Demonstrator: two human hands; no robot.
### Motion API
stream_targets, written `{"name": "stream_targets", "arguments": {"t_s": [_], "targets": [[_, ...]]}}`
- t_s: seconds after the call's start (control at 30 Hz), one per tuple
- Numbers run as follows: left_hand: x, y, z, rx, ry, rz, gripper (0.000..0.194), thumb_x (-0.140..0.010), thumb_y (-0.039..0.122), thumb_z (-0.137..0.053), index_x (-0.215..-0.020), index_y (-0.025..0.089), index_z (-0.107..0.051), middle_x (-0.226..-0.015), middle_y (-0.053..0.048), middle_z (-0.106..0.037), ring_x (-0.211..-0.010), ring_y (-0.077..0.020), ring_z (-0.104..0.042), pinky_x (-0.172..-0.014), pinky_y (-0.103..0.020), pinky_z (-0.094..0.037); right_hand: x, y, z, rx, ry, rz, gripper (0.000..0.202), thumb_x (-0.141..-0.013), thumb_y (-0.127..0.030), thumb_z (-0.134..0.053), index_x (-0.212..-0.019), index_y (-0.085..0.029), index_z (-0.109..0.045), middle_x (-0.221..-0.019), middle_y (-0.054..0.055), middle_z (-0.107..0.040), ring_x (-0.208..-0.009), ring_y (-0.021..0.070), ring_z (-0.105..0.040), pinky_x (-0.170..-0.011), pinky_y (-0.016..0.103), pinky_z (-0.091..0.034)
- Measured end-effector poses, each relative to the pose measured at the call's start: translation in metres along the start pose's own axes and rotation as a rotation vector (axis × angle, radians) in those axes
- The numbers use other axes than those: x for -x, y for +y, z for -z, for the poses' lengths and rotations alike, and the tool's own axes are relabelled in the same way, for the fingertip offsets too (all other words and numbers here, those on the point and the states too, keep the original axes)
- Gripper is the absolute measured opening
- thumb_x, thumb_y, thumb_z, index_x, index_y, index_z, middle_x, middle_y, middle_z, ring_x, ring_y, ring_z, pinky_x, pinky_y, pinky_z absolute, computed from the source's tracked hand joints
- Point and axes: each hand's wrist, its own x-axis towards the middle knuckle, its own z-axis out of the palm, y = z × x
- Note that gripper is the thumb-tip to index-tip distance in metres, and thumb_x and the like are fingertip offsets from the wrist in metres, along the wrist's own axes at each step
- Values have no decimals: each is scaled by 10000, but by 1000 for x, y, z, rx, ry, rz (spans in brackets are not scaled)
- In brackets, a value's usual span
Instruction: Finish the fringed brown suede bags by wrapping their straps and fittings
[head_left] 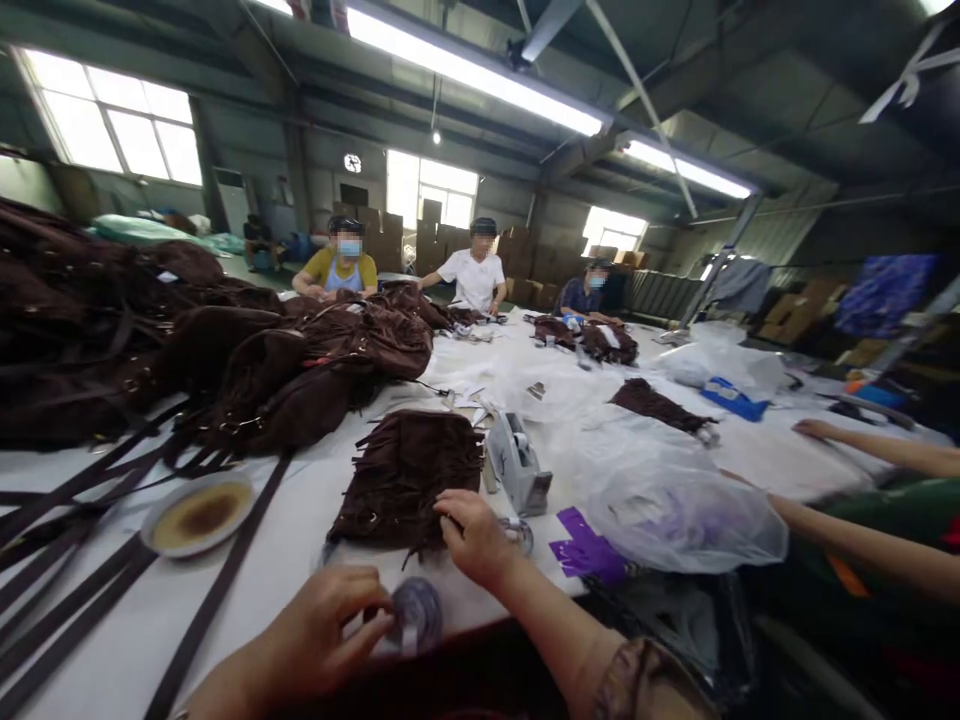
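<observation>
A dark brown fringed bag (pixel 409 470) lies flat on the white table in front of me. My right hand (pixel 480 540) is at its near right corner, fingers curled and thumb tucked under, pinching the bag's edge. Close to the table's near edge, my left hand (pixel 330 620) is half curled, thumb and forefinger apart. Its fingertips come up to a blurred grey round coil (pixel 417 612) with a pale tag; no firm grip on it shows. Another wrapped round piece (pixel 519 535) sits beside my right wrist. Just right of the bag stands a grey tape dispenser (pixel 517 465).
Brown bags (pixel 337 350) are heaped at the left, with long dark straps (pixel 225 580) and a bowl of yellowish-brown stuff (pixel 199 515). Clear plastic bags (pixel 675 500) and purple pieces (pixel 589 545) lie right. A co-worker's arms (pixel 862 535) reach in there. Several people work across the table.
</observation>
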Motion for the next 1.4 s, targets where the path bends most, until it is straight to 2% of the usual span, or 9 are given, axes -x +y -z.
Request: {"name": "stream_targets", "arguments": {"t_s": [0.1, 0.23, 0.37, 0.53, 0.8, 1.03, 1.13, 1.27, 1.4], "targets": [[0, -8, -2, -140, -230, 23, 279, -911, 381, -497, -806, 253, -721, -757, -34, -654, -700, -189, -607, -672, -303, -464, 3, -5, -4, 73, -151, 53, 334, -801, -159, -584, -1114, -215, -686, -1152, 74, -691, -1076, 243, -587, -962, 387, -442], [-7, -41, -11, -313, -110, 143, 227, -862, 345, -548, -970, 241, -718, -950, -74, -664, -881, -248, -631, -798, -362, -501, 3, -6, -3, 184, -242, 46, 555, -744, -131, -595, -1291, -225, -591, -1203, 78, -665, -1101, 259, -554, -963, 397, -417], [-19, -64, -13, -429, 34, 163, 449, -774, 257, -617, -1212, 161, -644, -1248, -154, -602, -1165, -317, -561, -1019, -444, -447, 0, -4, -1, 237, -274, 35, 576, -735, -116, -590, -1302, -219, -591, -1219, 91, -650, -1114, 261, -538, -983, 409, -411], [-27, -47, -4, -421, -12, 243, 268, -835, 227, -570, -1060, 143, -688, -1008, -139, -682, -960, -280, -643, -874, -407, -514, 10, 7, -1, 237, -273, 9, 349, -763, -92, -548, -1026, -218, -741, -1166, 104, -668, -1117, 266, -563, -997, 435, -427], [-39, -24, -17, -184, 253, 149, 222, -855, 191, -574, -1053, 157, -671, -962, -106, -656, -923, -231, -618, -862, -367, -516, -7, -1, 3, 7, -28, -31, 240, -844, -207, -537, -945, -230, -754, -1094, 115, -688, -1067, 281, -607, -1005, 479, -463], [-53, -27, -30, -210, 176, 34, 585, -783, 54, -523, -1350, 195, -514, -1357, -126, -520, -1174, -246, -544, -1002, -386, -479, -16, -8, -22, 109, -115, -61, 302, -856, -169, -449, -994, -173, -718, -1009, 133, -700, -980, 275, -635, -949, 466, -496], [-59, -29, -30, -360, 78, 84, 716, -747, 113, -603, -1434, 188, -416, -1368, -157, -508, -1126, -290, -552, -934, -424, -505, -21, -3, -29, 200, -118, 4, 441, -794, -130, -485, -1200, -141, -655, -1296, 158, -603, -1228, 291, -522, -1080, 471, -402], [-66, -34, -31, -443, 14, 142, 450, -777, 145, -590, -1227, 143, -607, -1068, -152, -644, -978, -278, -593, -859, -400, -507, -35, 1, -37, 275, -243, -29, 809, -661, -70, -542, -1460, -148, -439, -1439, 160, -503, -1285, 314, -466, -1070, 471, -385], [-65, -49, -16, -292, 45, 253, 137, -745, 142, -624, -828, 177, -728, -886, -86, -685, -857, -225, -629, -807, -331, -502, -38, 14, -29, 258, -307, -115, 498, -710, -158, -561, -1192, -180, -682, -1038, 114, -711, -1008, 283, -587, -941, 428, -450]]}}
